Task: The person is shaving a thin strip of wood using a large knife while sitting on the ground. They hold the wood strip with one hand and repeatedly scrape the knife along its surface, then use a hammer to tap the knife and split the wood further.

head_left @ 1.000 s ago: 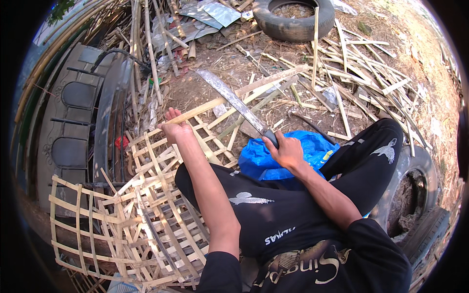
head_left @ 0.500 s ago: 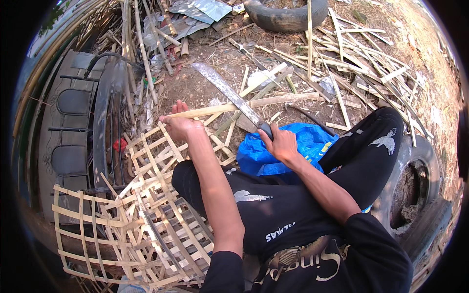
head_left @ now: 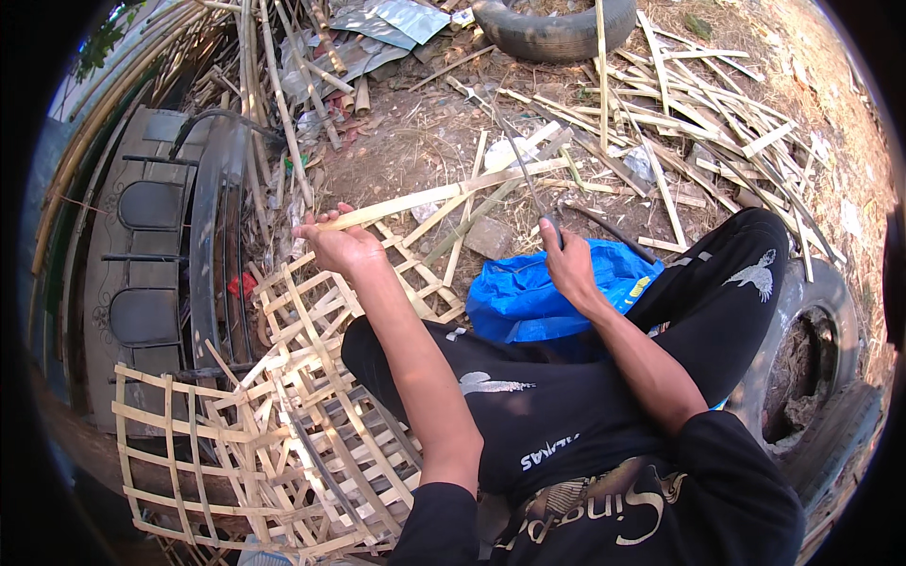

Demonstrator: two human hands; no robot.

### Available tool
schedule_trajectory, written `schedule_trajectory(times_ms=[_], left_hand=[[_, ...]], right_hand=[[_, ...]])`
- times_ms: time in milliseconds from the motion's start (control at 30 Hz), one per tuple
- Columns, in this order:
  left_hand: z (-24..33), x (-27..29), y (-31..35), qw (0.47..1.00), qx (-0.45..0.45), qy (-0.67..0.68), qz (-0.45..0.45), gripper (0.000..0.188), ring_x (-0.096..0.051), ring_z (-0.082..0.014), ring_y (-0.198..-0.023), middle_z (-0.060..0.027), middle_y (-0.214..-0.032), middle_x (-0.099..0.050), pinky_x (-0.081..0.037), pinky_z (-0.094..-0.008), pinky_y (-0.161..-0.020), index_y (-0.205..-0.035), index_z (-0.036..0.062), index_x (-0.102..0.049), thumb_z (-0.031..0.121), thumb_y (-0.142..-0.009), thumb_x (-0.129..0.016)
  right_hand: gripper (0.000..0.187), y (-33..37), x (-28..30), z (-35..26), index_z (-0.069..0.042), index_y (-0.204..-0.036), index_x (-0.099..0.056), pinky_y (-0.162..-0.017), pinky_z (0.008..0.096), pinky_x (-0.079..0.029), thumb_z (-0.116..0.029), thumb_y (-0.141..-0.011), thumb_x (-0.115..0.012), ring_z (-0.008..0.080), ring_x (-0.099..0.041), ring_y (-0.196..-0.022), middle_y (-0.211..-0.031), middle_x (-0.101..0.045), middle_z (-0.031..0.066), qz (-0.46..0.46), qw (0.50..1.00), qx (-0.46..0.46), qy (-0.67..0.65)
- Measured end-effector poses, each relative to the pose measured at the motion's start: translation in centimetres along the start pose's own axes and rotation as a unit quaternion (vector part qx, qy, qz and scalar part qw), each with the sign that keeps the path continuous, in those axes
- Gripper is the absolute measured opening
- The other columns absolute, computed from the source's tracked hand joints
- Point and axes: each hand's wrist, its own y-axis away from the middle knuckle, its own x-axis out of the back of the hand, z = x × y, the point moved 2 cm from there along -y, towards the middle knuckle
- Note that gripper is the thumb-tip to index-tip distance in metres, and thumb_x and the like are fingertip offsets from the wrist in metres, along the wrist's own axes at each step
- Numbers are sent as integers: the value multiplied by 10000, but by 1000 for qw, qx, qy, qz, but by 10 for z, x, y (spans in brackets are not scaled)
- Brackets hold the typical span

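Note:
My left hand point(head_left: 342, 247) is closed around the left end of a long, pale bamboo strip point(head_left: 406, 203), which slants up to the right. In my right hand point(head_left: 569, 261) is the dark handle of a machete point(head_left: 522, 162). Its blade stands almost edge-on, pointing up and away, and crosses the strip near the strip's right end. Whether blade and strip touch, I cannot tell. Below my right hand a blue plastic sheet point(head_left: 514, 300) lies bunched in front of my crossed legs.
Woven bamboo lattice pieces point(head_left: 330, 406) are heaped at my left. Split strips point(head_left: 698, 123) lie scattered far right. A tyre point(head_left: 557, 33) rests at the back, another tyre point(head_left: 835, 330) beside my right knee. Bamboo poles point(head_left: 274, 85) and a metal bench point(head_left: 142, 236) stand left.
The machete has turned from showing its broad side to nearly edge-on, and its tip has swung right. The bamboo strip now tilts up slightly more. My right hand has shifted a little right and up.

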Motion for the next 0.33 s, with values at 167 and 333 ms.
schedule_trajectory(times_ms=[167,333], left_hand=[[32,-28,31,995,-64,-57,-60,444,-446,-93,-722,17,-795,-447,-504,-317,-777,-1112,32,-563,434,-1076,-378],[34,-39,42,977,-131,-143,-93,411,-460,-96,-736,16,-785,-446,-510,-324,-795,-1090,32,-553,411,-1077,-394]], right_hand=[[652,11,-8,-4,66,-737,-614,-605,458,-458,-517,-999,-484,307,-605,-579,-587,-582,195,-47,999,-9,16],[646,19,-18,-7,12,-679,-615,-568,406,-473,-528,-1005,-477,239,-589,-524,-557,-596,110,-97,991,-76,-46]])
